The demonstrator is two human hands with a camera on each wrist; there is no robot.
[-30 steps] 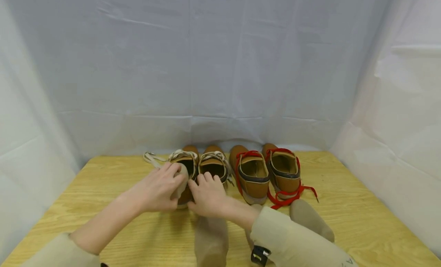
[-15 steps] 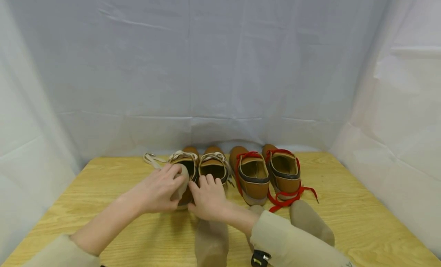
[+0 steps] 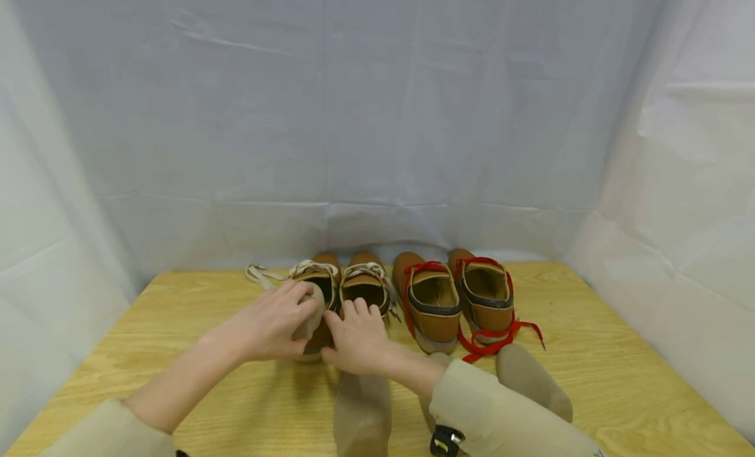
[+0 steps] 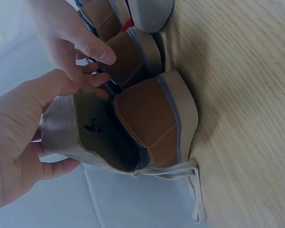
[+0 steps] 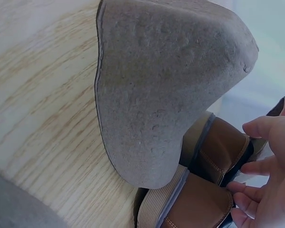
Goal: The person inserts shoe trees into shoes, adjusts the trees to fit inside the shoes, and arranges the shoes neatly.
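Note:
My left hand (image 3: 274,322) grips a grey-beige moulded shoe insert (image 3: 310,316), its thumb on one side and fingers on the other. In the left wrist view this insert (image 4: 61,128) shows its hollow underside; one end lies at the opening of the leftmost brown shoe (image 4: 147,114), which has white laces. How deep it reaches inside is hidden. My right hand (image 3: 360,339) lies over the heel of the second white-laced shoe (image 3: 364,280), fingers spread and slightly bent. Its fingertips are close to the insert and the shoe collars; contact is unclear.
Two brown shoes with red laces, a nearer one (image 3: 433,319) and one farther right (image 3: 488,306), stand alongside. More inserts lie on the wooden table, one below my right hand (image 3: 362,411), another at right (image 3: 533,381). White sheeting (image 3: 377,116) encloses the back and sides.

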